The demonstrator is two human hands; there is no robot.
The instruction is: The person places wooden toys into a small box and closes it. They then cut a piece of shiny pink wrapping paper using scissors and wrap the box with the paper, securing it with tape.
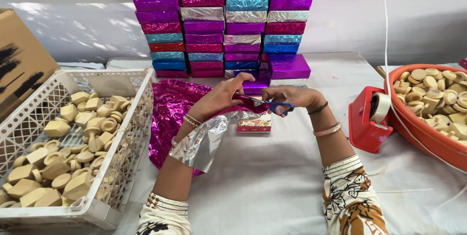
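Foil sheet: your left hand [216,100] pinches the magenta foil sheet [171,113] near its upper edge; the rest drapes over your wrist onto the desk [272,186], silver underside showing.
Scissors: your right hand [292,97] has its grip closed through the blue handles of the scissors [265,104], blades at the foil edge; whether the blades are parted you cannot tell.
Handling: you should judge the foil as very light, thin, limp and slick, quick to crease or tear. Hold it close beside the cut line and keep it taut.
Small box: a printed small box [254,125] lies on the desk just below your hands, apart from the foil.
Left edge: a white crate [136,118] of pale wooden pieces touches the foil's left side, so little room there.
Far edge: the stack of wrapped boxes [224,21] stands near, just beyond your hands.
Right side: a red tape dispenser [368,118] and orange tub [413,128] sit well apart.
Open room: bare desk lies toward you, between your forearms.
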